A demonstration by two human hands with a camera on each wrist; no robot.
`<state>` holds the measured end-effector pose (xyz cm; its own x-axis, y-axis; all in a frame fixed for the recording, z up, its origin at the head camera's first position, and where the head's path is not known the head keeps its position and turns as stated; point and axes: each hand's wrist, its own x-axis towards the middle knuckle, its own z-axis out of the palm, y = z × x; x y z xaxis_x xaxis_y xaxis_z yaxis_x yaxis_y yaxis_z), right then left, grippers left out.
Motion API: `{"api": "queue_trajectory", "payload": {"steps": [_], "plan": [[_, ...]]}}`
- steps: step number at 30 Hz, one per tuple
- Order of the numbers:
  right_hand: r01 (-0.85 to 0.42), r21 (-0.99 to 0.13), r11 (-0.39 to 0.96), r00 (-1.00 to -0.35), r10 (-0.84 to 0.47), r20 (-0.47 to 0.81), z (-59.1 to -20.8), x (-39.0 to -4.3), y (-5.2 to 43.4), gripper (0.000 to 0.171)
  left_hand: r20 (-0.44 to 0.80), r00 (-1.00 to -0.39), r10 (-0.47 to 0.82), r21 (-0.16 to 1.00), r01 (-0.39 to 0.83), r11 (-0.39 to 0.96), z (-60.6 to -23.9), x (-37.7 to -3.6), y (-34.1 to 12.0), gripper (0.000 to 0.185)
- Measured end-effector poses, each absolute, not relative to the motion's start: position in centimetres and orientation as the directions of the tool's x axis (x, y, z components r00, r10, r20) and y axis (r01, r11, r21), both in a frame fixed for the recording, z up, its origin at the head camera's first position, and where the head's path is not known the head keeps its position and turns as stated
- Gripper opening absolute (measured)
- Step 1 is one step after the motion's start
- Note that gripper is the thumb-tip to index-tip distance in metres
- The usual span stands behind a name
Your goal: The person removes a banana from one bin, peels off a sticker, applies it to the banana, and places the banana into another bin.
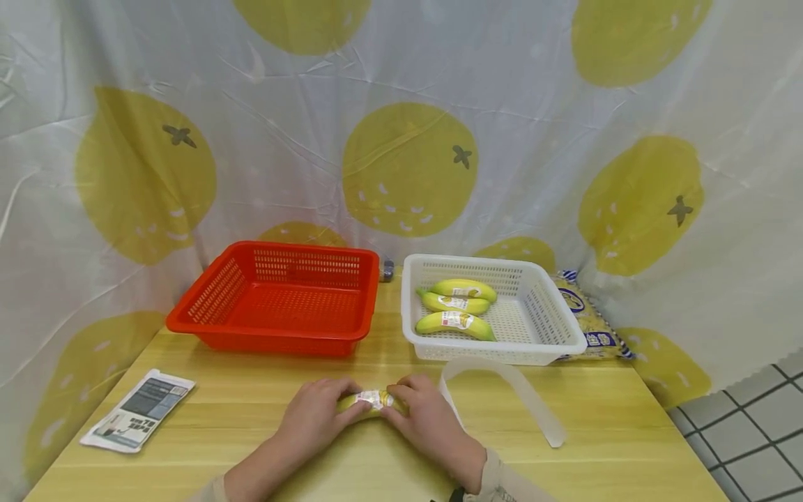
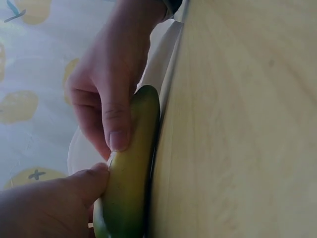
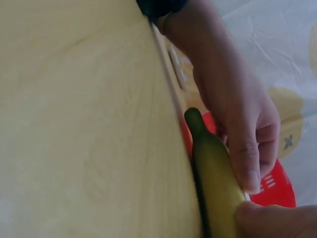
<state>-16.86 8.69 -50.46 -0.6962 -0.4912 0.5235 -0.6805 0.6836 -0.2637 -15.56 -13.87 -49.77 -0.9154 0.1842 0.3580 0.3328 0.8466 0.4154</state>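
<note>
A white curtain printed with large yellow citrus fruits [image 1: 409,167] hangs behind and around a pale wooden table [image 1: 263,411]. The landmark here is the white plastic mesh basket [image 1: 557,322] at the back of the table, which holds three yellow-green labelled bananas [image 1: 456,323]. Just left of the white basket stands a red plastic mesh basket [image 1: 276,296]. Behind the white basket's right edge, against the curtain, lies a blue-and-yellow printed packet [image 1: 592,321]. In front of the white basket a translucent, arched plastic strip [image 1: 523,394] rests on the wood. Far to the left of it, near the table's front corner, lies a printed paper leaflet [image 1: 138,410].

In front of the white basket and a little to its left, a single yellow-green banana with a white label [image 1: 371,401] lies on the table between both hands. The left hand [image 1: 314,415] curls its fingers and thumb around the banana's left end, and the right hand [image 1: 426,418] grips the right end in the same way, fingers over the top and thumb pressed to the near side. In the wrist views the banana's underside touches the wood.
</note>
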Motion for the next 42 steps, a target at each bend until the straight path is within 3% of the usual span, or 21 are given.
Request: {"api": "queue_trajectory", "payload": {"steps": [4, 7, 11, 16, 20, 23, 26, 29, 31, 33, 37, 42], "plan": [[-0.674, -0.229, 0.702, -0.717, -0.547, 0.431, -49.7, -16.6, 9.3, 0.038, 0.347, -0.908, 0.232, 0.427, 0.374, 0.823, -48.9, -16.1, -14.0, 0.028], [-0.697, -0.214, 0.685, -0.705, -0.599, 0.379, -49.4, -16.6, 10.1, 0.039, 0.353, -0.875, 0.331, 0.521, 0.478, 0.707, -47.2, -17.0, -13.6, 0.042], [-0.785, -0.193, 0.588, -0.611, -0.685, 0.397, -48.9, -16.7, 11.5, 0.038, 0.316, -0.829, 0.462, 0.680, 0.537, 0.498, -45.3, -18.8, -12.0, 0.057], [-0.870, -0.275, 0.409, -0.492, -0.757, 0.430, -47.1, -16.0, 13.9, 0.038, 0.192, -0.828, 0.526, 0.818, 0.432, 0.381, -45.0, -20.4, -10.0, 0.058], [-0.865, -0.423, 0.268, -0.463, -0.750, 0.472, -44.7, -15.7, 16.4, 0.041, 0.162, -0.878, 0.451, 0.931, 0.287, 0.226, -46.3, -21.6, -8.3, 0.047], [-0.838, -0.466, 0.285, -0.530, -0.632, 0.566, -42.5, -16.7, 18.1, 0.044, 0.159, -0.947, 0.279, 0.979, 0.187, 0.076, -47.4, -22.5, -6.9, 0.035], [-0.739, -0.482, 0.471, -0.670, -0.440, 0.598, -40.0, -18.9, 19.5, 0.047, 0.145, -0.981, 0.129, 0.989, 0.139, -0.051, -48.1, -23.1, -5.9, 0.028], [-0.542, -0.507, 0.670, -0.821, -0.295, 0.489, -38.1, -21.9, 20.2, 0.046, 0.131, -0.990, 0.053, 0.984, 0.124, -0.125, -48.5, -23.3, -5.5, 0.024], [-0.438, -0.479, 0.761, -0.887, -0.277, 0.370, -37.5, -24.1, 20.5, 0.043, 0.125, -0.991, 0.042, 0.983, 0.118, -0.139, -48.6, -23.3, -5.5, 0.025], [-0.381, -0.419, 0.824, -0.921, -0.297, 0.254, -37.6, -26.1, 20.5, 0.039, 0.119, -0.992, 0.040, 0.983, 0.112, -0.147, -48.6, -23.3, -5.4, 0.024], [-0.381, -0.321, 0.867, -0.923, -0.376, 0.080, -38.8, -28.6, 20.2, 0.025, 0.116, -0.991, 0.065, 0.980, 0.103, -0.169, -48.6, -23.2, -5.2, 0.024], [-0.328, -0.319, 0.889, -0.935, -0.354, -0.025, -40.3, -29.8, 20.4, 0.020, 0.116, -0.990, 0.082, 0.979, 0.100, -0.177, -48.7, -23.5, -4.6, 0.022]]}}
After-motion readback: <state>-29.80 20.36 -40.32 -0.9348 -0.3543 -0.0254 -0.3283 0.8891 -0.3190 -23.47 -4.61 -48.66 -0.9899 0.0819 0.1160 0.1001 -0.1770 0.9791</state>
